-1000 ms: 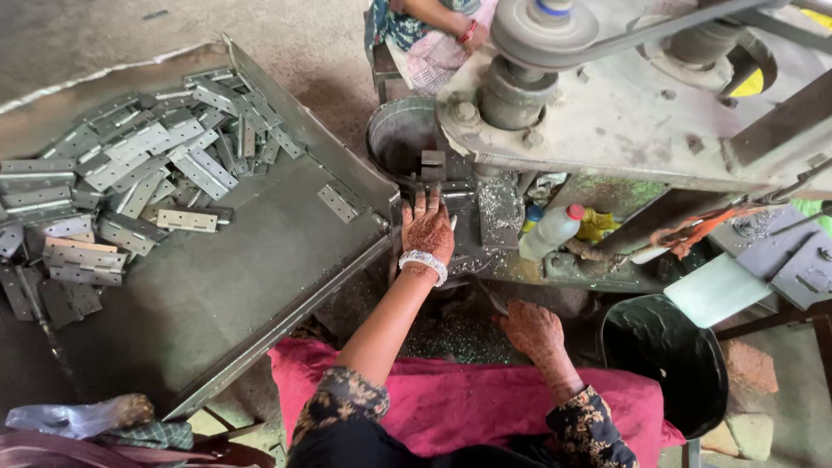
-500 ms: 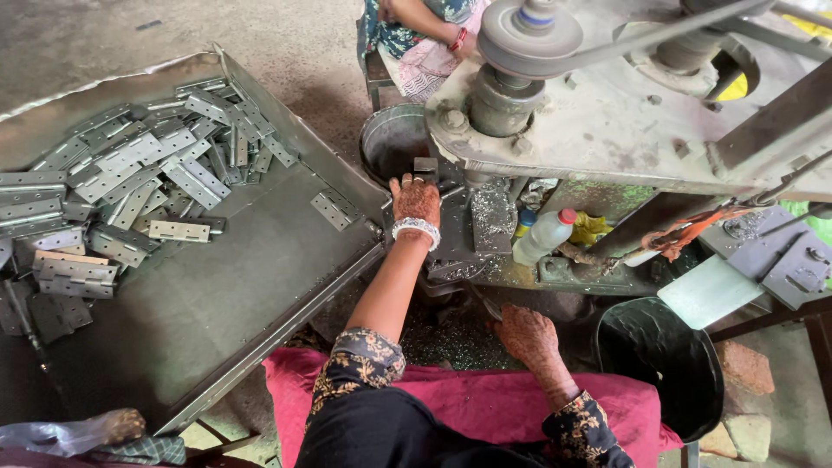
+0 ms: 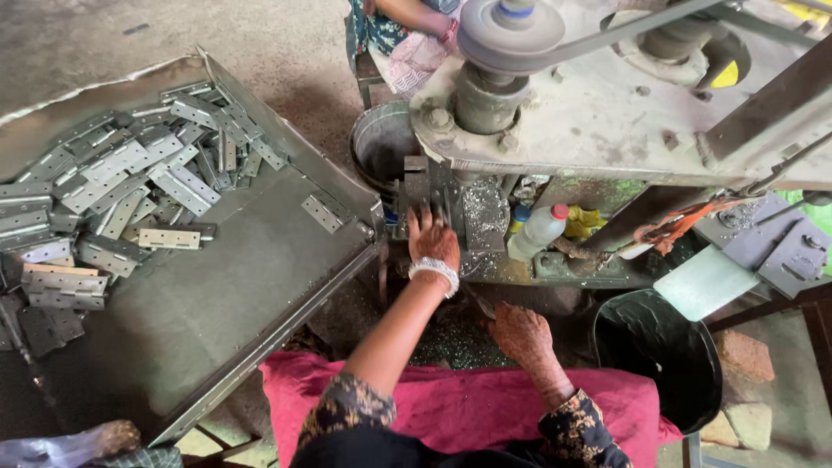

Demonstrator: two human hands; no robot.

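Observation:
My left hand (image 3: 433,241), with a white bangle at the wrist, reaches forward under the grey drilling machine (image 3: 598,113). Its fingers are spread and rest against the upright metal fixture (image 3: 418,186) below the spindle. I see nothing clasped in it. My right hand (image 3: 523,334) hangs low over my pink-covered lap (image 3: 468,407), fingers curled downward beside a small metal piece (image 3: 482,305). Whether it grips anything is hidden. A heap of grey metal hinges (image 3: 113,199) lies on the sheet-metal tray (image 3: 217,321) to my left, out of reach of both hands.
A metal bucket (image 3: 381,143) stands behind the fixture. A plastic bottle with a red cap (image 3: 537,232) leans by the machine base. A black bucket (image 3: 659,355) sits at my right. Another person (image 3: 407,35) sits beyond the machine. Metal shavings cover the floor.
My left hand pushed forward to the fixture, then drew back a little. My right hand stayed low by my lap. The view shifted slightly.

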